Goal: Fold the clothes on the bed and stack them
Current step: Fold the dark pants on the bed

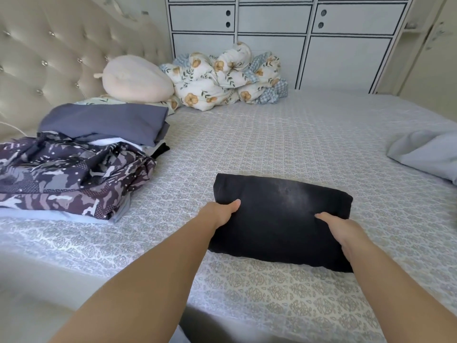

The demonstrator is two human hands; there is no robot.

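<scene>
A folded black garment [279,219] lies on the patterned bed sheet [272,134] in front of me. My left hand [220,214] grips its left edge, thumb on top and fingers hidden under the cloth. My right hand [343,231] grips its right side the same way, thumb on top. To the left sits a stack of folded clothes [106,125] with a grey-blue piece on top, and a camouflage-print garment [71,174] lies in front of that stack. A pale blue garment [425,154] lies unfolded at the right edge.
A cream cushion [136,78] and a bunched floral quilt [222,78] sit at the head of the bed. A tufted headboard [49,50] rises on the left. White cabinet doors [296,33] stand behind the bed.
</scene>
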